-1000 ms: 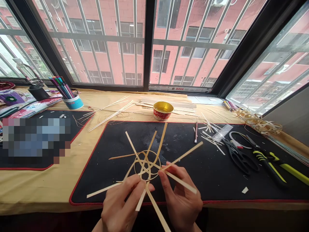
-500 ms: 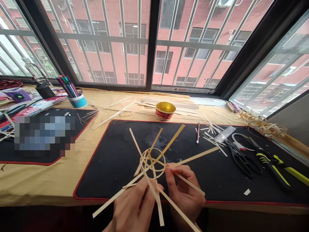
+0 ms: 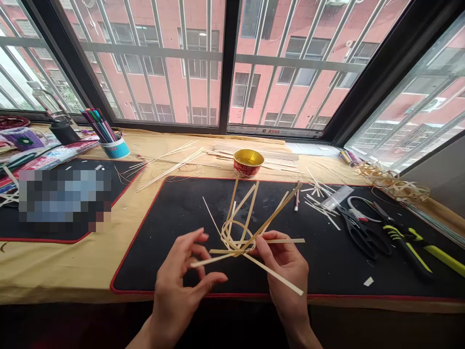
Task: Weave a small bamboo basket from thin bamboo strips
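Now the right grip (image 3: 286, 264) pinches bamboo strips (image 3: 250, 218); the left grip (image 3: 178, 276) stands open.

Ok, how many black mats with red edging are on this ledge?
2. One mat lies below the woven bamboo strips; the other mat, partly blurred out, lies to its left. Others could hide under the far-left clutter.

Bare left hand (image 3: 178, 286), bare right hand (image 3: 285, 266)

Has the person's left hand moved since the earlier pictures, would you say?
Yes: the bare left hand has shifted leftward, off the pale bamboo strips, judged against the red gold-lined bowl.
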### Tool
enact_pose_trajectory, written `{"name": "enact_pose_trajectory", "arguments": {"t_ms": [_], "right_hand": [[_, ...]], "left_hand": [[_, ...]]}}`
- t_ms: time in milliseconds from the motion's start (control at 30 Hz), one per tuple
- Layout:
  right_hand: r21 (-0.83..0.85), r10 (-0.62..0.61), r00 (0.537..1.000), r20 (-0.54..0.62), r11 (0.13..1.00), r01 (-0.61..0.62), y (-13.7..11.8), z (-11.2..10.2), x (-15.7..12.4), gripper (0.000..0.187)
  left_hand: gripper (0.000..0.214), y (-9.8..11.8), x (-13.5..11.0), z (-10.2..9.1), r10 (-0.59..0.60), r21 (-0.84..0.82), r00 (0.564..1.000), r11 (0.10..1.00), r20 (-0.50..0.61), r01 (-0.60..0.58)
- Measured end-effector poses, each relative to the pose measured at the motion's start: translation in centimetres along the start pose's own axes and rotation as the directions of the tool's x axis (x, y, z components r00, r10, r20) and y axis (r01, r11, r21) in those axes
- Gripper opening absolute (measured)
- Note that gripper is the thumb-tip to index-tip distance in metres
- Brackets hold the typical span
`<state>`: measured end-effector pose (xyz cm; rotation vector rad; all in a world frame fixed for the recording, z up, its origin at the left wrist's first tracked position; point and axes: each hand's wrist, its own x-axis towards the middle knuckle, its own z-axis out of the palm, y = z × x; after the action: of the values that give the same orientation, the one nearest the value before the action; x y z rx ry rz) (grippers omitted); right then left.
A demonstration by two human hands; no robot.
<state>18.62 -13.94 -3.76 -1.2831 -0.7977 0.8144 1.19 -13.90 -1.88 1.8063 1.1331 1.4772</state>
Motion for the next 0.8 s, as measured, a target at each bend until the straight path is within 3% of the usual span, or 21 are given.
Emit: {"name": "enact_pose_trajectory", "arguments": {"t_ms": [67,133,233,367,467,567,667,800], "right_hand": [[0.004,0.015,1.0,0.023,1.0,-0.015,-0.1,0.1,-0.2,0.024],[0.015,0.024,0.999,0.049,1.0,-0.025,-0.1,0.2,-0.2,0.024],[0.059,0.065,0.996,0.059,0.996,-0.068,0.1,0.3,-0.3,0.038],[0.132,0.132,0.988,0.081,0.981,-0.141,0.3,0.2,-0.6,0.077],[0.145,0.136,0.986,0.097,0.978,-0.149,0.2,-0.2,-1.2,0.086],[0.08,0.078,0.995,0.064,0.993,-0.083,0.4,-0.7,-1.6,0.082],[-0.052,-0.053,0.999,-0.002,0.997,0.053,1.0,-1.4,-2.1,0.077],[-0.221,-0.355,0.934,-0.023,0.913,0.342,1.5,-1.7,-3.2,0.036]], "left_hand": [[0.062,-0.2,0.5,0.4,-0.109,-0.138,0.986,0.982,0.129,0.126],[0.061,-0.3,0.8,0.6,-0.131,-0.193,0.97,0.966,0.207,0.171],[0.058,-0.3,1.0,0.9,-0.132,-0.173,0.968,0.97,0.215,0.171],[0.056,-0.2,1.0,1.2,-0.123,-0.139,0.971,0.978,0.203,0.153],[0.055,-0.3,1.0,1.5,-0.132,-0.162,0.965,0.972,0.225,0.17],[0.054,-0.4,1.0,1.8,-0.134,-0.191,0.957,0.964,0.258,0.186],[0.046,-0.5,1.0,1.9,-0.133,-0.187,0.958,0.965,0.254,0.184],[0.041,-0.6,0.7,1.8,-0.123,-0.119,0.971,0.982,0.203,0.149]]}}
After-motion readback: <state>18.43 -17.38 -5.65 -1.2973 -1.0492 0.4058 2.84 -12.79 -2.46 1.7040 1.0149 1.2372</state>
